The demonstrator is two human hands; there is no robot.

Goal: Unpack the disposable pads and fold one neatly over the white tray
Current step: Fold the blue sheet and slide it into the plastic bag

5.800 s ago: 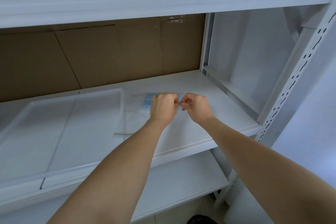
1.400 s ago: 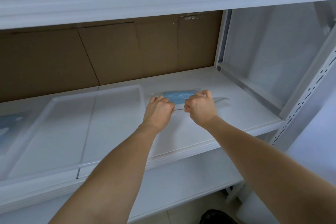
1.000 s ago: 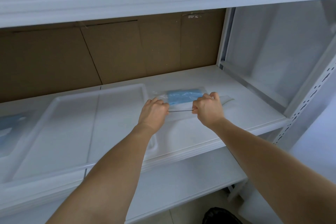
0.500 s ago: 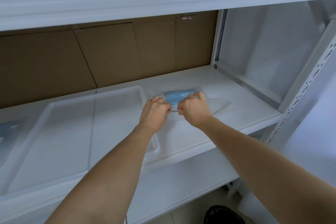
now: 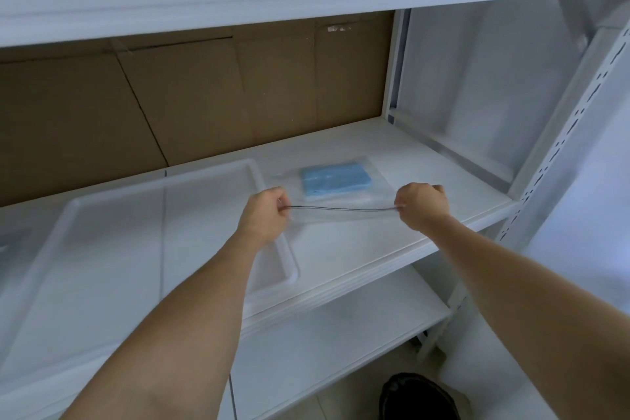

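Pads [image 5: 335, 180], a blue folded stack, are still sealed in a clear bag [image 5: 375, 196] on the shelf [image 5: 358, 242] just right of the tray [image 5: 112, 235], so nothing is unpacked or folded yet. Left hand [image 5: 264, 215] and right hand [image 5: 421, 204] each pinch an end of the bag's near edge, stretched taut. The stack's long axis runs left-right, the opening facing the person.

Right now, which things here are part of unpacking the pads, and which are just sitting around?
Part of the job:
clear bag, pinched at its near edge by the left hand and right hand
blue pads inside it
white tray

Just there:
cardboard behind the shelf
dark shoe on the floor
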